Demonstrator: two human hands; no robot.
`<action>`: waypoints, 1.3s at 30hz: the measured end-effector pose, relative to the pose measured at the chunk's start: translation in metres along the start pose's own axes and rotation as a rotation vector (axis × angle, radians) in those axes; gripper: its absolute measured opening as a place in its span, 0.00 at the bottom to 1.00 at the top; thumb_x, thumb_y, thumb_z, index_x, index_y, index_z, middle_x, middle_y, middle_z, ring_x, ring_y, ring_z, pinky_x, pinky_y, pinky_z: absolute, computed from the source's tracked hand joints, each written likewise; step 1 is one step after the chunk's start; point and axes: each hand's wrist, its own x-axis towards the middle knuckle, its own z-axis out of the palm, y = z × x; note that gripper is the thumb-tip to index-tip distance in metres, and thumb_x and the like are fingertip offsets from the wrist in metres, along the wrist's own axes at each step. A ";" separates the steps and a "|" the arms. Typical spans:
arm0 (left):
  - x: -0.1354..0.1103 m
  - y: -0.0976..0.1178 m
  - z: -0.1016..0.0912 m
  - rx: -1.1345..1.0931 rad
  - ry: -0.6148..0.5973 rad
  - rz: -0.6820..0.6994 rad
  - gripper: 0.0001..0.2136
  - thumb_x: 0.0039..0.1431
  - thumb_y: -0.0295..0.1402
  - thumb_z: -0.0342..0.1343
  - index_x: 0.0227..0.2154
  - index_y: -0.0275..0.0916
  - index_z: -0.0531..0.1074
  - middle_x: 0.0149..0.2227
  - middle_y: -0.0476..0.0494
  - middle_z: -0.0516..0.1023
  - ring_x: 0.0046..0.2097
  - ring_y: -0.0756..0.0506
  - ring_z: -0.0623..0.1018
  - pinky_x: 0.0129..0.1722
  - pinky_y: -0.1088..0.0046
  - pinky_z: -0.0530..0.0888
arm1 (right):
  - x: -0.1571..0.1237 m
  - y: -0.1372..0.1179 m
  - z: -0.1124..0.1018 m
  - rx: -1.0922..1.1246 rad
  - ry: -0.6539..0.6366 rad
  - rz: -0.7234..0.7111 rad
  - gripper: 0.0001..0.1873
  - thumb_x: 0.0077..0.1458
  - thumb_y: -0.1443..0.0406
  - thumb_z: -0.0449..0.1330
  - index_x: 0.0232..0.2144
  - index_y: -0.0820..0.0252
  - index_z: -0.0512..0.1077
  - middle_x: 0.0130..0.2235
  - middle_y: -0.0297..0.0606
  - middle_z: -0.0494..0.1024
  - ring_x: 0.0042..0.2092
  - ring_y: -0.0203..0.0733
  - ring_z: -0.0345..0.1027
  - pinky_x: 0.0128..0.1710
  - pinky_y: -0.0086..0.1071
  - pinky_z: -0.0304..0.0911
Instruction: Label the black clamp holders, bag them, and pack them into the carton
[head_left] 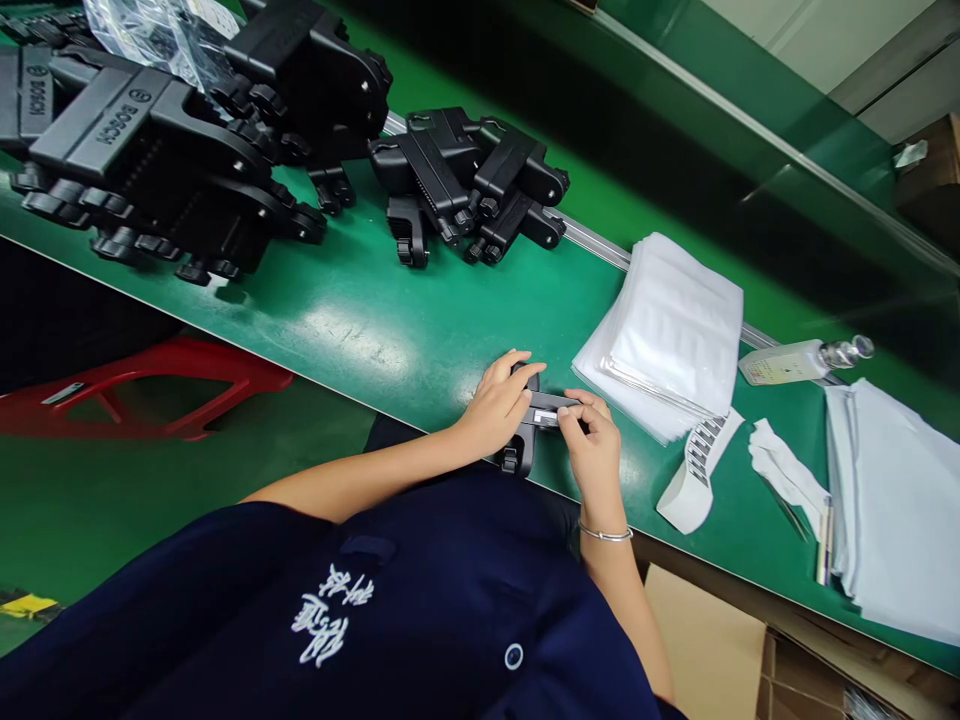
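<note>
Bag stack [667, 320]: translucent plastic bags, lying flat on the green workbench [337, 330].
Black plastic bracket [525, 447]: left of the bag stack and nearer the person, at the bench edge; bears a small white label [546, 417].
Left hand [495, 408]: left of the bag stack; fingers and thumb grasping the bracket.
Right hand [596, 440]: just on the near side of the bag stack; thumb and forefinger meeting at the label's end, whether pinching or pressing cannot be told.
Label strip [697, 470]: curled, beside the stack's near right corner.
Clear bottle [787, 362]: silver-capped, right of the stack.
Bosch-marked brackets [112, 115]: piled well left of the stack.
</note>
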 end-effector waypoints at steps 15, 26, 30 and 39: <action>0.000 -0.001 0.001 0.009 0.011 0.019 0.20 0.66 0.28 0.41 0.59 0.40 0.64 0.64 0.35 0.61 0.68 0.38 0.59 0.65 0.52 0.62 | 0.000 -0.002 0.000 -0.056 0.001 -0.027 0.12 0.55 0.60 0.59 0.21 0.57 0.71 0.45 0.44 0.76 0.51 0.50 0.67 0.54 0.48 0.58; 0.000 -0.025 -0.043 0.417 -0.179 0.801 0.14 0.67 0.37 0.49 0.50 0.44 0.75 0.51 0.45 0.80 0.55 0.43 0.76 0.56 0.64 0.68 | 0.002 0.000 -0.012 -0.121 -0.086 -0.092 0.12 0.58 0.59 0.59 0.25 0.57 0.75 0.47 0.44 0.78 0.52 0.51 0.69 0.56 0.49 0.61; 0.018 -0.025 -0.064 0.452 -0.416 0.841 0.17 0.68 0.40 0.47 0.54 0.45 0.74 0.56 0.44 0.77 0.58 0.44 0.74 0.54 0.67 0.68 | 0.005 0.014 -0.040 0.011 -0.308 -0.077 0.22 0.57 0.55 0.62 0.53 0.52 0.73 0.59 0.42 0.73 0.60 0.49 0.66 0.61 0.46 0.60; 0.053 -0.003 -0.076 0.233 -0.854 0.483 0.17 0.58 0.49 0.54 0.48 0.56 0.77 0.55 0.46 0.77 0.58 0.39 0.72 0.54 0.63 0.67 | 0.002 0.024 -0.046 -0.164 -0.365 -0.240 0.26 0.61 0.56 0.61 0.61 0.47 0.67 0.64 0.39 0.66 0.65 0.49 0.60 0.65 0.50 0.57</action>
